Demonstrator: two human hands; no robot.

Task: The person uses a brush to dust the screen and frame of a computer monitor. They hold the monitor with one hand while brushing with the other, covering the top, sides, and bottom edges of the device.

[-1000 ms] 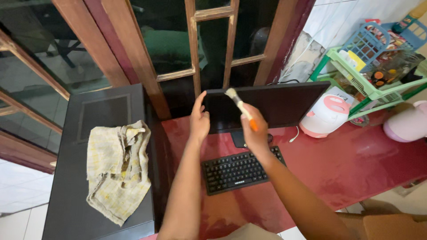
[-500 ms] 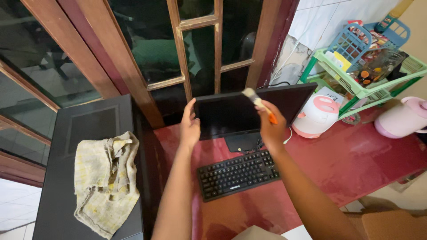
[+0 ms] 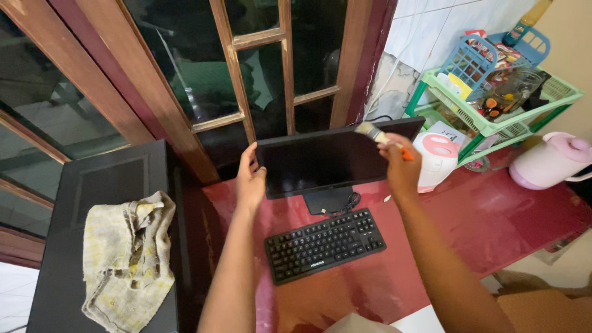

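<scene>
Left hand: fingers curled around the left edge of the black monitor, steadying it.
Right hand: closed on the orange handle of a paintbrush, bristles touching the monitor's top edge near its right corner.
Monitor: upright on the red counter, in front of the wooden window frame.
Keyboard: black, just below the monitor's stand.
Cloth: yellowish, crumpled on the black cabinet at left.
</scene>
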